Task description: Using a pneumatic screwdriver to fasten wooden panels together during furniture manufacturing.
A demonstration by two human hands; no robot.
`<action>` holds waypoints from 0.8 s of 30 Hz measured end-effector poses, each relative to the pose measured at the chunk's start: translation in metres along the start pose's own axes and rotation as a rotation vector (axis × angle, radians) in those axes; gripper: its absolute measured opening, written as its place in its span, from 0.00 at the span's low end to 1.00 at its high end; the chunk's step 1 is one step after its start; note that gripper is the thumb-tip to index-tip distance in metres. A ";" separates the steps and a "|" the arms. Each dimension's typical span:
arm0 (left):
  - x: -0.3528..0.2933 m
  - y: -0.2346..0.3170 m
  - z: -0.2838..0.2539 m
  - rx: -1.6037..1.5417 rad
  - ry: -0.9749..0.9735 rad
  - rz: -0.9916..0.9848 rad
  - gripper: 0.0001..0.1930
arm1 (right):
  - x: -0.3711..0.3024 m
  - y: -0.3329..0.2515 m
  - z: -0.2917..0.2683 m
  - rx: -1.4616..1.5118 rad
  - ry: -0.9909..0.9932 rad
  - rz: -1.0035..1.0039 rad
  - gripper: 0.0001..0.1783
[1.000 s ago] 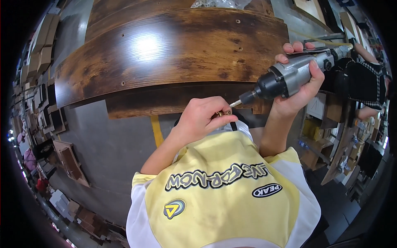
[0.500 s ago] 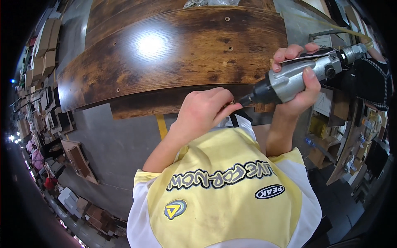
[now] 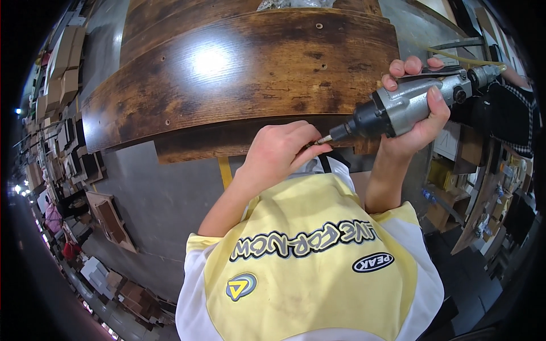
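My right hand (image 3: 424, 108) is wrapped round a silver and black air screwdriver (image 3: 406, 105), which points left and slightly down. Its slim metal bit (image 3: 325, 139) reaches the fingertips of my left hand (image 3: 278, 149). The left fingers are pinched together by the bit tip; a small dark brass-coloured piece shows between them, too small to name for sure. Both hands are at the near edge of a dark brown wood-grain board (image 3: 256, 79) with several small drilled holes. Below its edge a second brown board (image 3: 193, 145) shows.
A yellowish air hose (image 3: 463, 58) runs off the tool's rear at right. A clear plastic bag (image 3: 296, 4) lies at the far edge of the boards. Cardboard boxes (image 3: 62, 54) are stacked at far left, and a framed brown panel (image 3: 111, 220) leans on the floor.
The screwdriver has shifted a little right and up, baring more of its bit beside the left fingertips. My left hand keeps its pinch in nearly the same place.
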State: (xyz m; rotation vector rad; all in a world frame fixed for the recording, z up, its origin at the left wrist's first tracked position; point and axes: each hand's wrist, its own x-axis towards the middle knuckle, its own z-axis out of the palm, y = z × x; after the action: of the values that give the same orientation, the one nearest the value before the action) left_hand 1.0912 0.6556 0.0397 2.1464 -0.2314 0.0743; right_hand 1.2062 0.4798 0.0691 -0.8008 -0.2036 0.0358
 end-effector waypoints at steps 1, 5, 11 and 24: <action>0.000 0.000 0.001 -0.019 -0.018 0.005 0.12 | 0.000 0.000 0.000 0.000 -0.001 0.003 0.25; -0.001 -0.001 0.001 -0.052 -0.080 -0.027 0.12 | -0.001 0.000 -0.003 -0.036 -0.066 0.011 0.25; 0.000 0.002 0.001 -0.007 -0.099 -0.019 0.12 | -0.002 0.003 -0.002 -0.039 -0.121 0.021 0.26; 0.094 -0.039 0.021 0.438 0.340 0.193 0.08 | 0.059 0.018 0.013 -0.273 -0.194 -0.526 0.28</action>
State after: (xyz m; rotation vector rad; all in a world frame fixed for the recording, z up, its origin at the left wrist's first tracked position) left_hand 1.1902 0.6467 0.0096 2.4907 -0.2372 0.6480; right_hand 1.2623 0.5079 0.0755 -0.9942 -0.6075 -0.4198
